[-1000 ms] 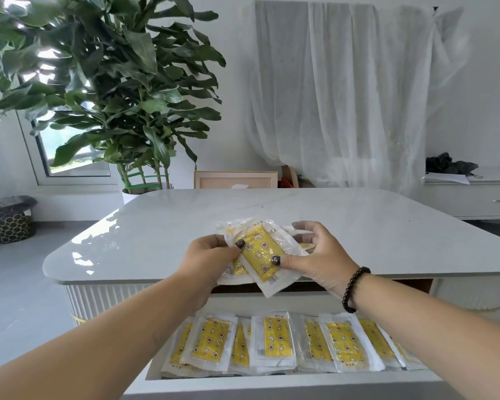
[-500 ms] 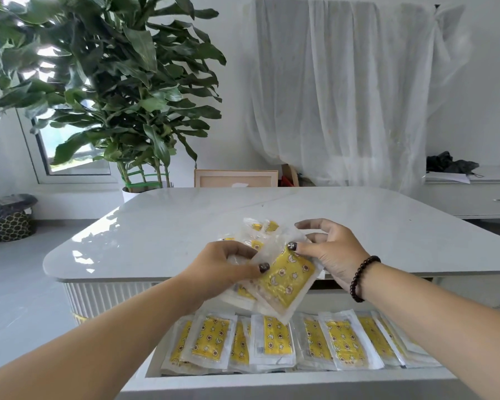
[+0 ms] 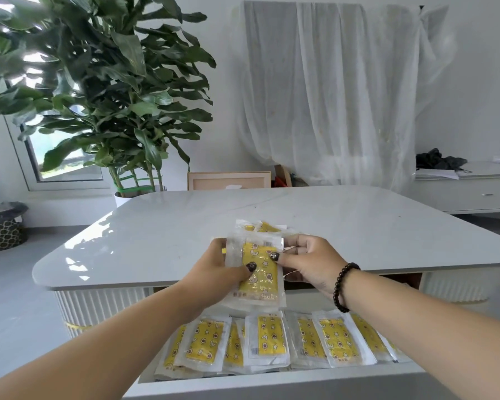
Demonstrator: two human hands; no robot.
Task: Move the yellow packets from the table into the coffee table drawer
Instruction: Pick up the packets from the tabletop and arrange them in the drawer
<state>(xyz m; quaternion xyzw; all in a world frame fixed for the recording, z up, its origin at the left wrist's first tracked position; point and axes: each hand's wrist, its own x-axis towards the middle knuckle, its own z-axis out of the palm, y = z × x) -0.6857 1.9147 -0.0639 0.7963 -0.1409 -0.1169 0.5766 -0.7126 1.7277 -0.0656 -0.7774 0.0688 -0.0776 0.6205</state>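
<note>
Both hands held one packet [image 3: 259,272] over the table's [image 3: 162,235] near edge, above the open drawer [image 3: 272,383]: left hand [image 3: 214,274] and right hand [image 3: 309,262] pinching its sides. It looked light, floppy and slick; gripping the sealed margins seemed safest.

print on yellow packets [image 3: 259,272] unreadable
</note>
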